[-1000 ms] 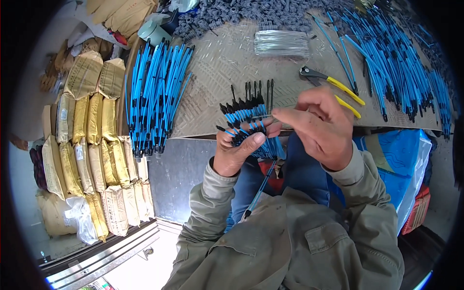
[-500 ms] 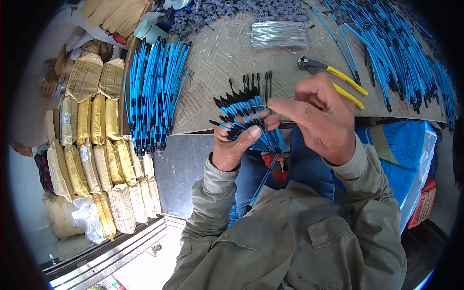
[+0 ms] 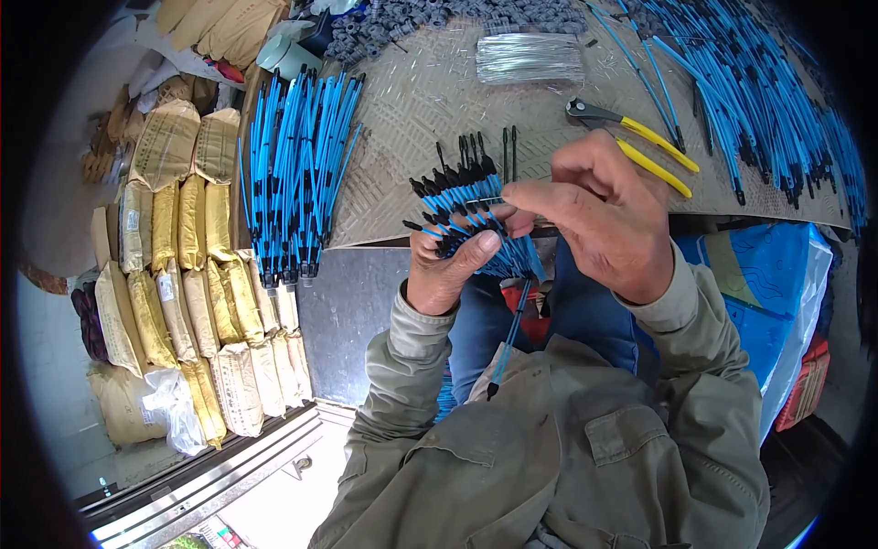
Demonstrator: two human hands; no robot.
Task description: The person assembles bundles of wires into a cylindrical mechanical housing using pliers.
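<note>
Over my lap, at the table's near edge, my left hand [image 3: 448, 267] is closed around a bundle of thin blue rods with black tips [image 3: 465, 194]. The thumb lies across the near side of the bundle, and its other fingers are partly hidden behind the rods. Just to the right, my right hand [image 3: 615, 220] pinches a thin silver wire [image 3: 485, 200] between thumb and forefinger. The wire reaches left across the rods below their black tips; where its far end lies I cannot tell. A few rods [image 3: 512, 339] hang from the bundle's lower side toward my jacket.
Yellow-handled cutters [image 3: 651, 144] lie on the table [image 3: 402, 110] beyond my right hand. Farther back is a stack of silver wires [image 3: 530, 60], with grey plastic parts [image 3: 448, 13] behind. Blue rods are piled left [image 3: 297, 174] and right [image 3: 754, 101]. Packed bags [image 3: 190, 229] stand at left.
My right hand has shifted slightly left and up, and the wire with it. The rods hanging below the bundle now show more of their length. The whole view has moved a little.
</note>
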